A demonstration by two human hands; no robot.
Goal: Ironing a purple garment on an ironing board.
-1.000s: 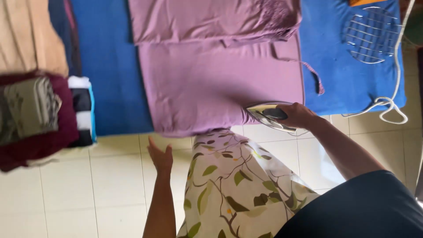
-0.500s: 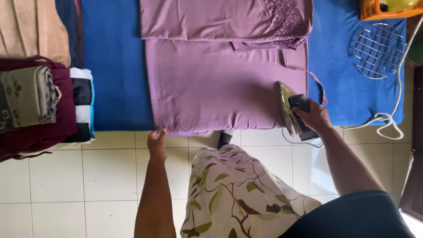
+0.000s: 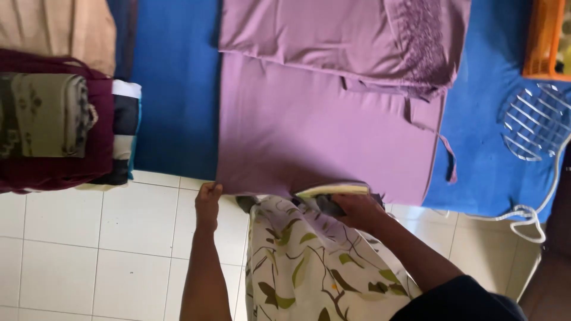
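A purple garment (image 3: 321,119) lies spread on a blue cloth (image 3: 175,89) on the floor. My right hand (image 3: 357,209) grips a clothes iron (image 3: 333,191) that rests on the garment's near edge, about the middle. My left hand (image 3: 208,203) pinches the garment's near left corner, holding it against the tiled floor's edge. My lap, covered in a leaf-print fabric (image 3: 309,267), is between my arms.
Folded clothes are stacked at the left: a maroon piece (image 3: 53,172) with a patterned one on top, and a tan one (image 3: 53,27) behind. A round wire rack (image 3: 532,122) and a white cord (image 3: 529,214) lie at right, by an orange basket (image 3: 544,38). White tiles (image 3: 89,249) are near me.
My right hand has slid the iron leftward along the garment's near edge, from the right side to the middle. My left hand has settled on the garment's left corner.
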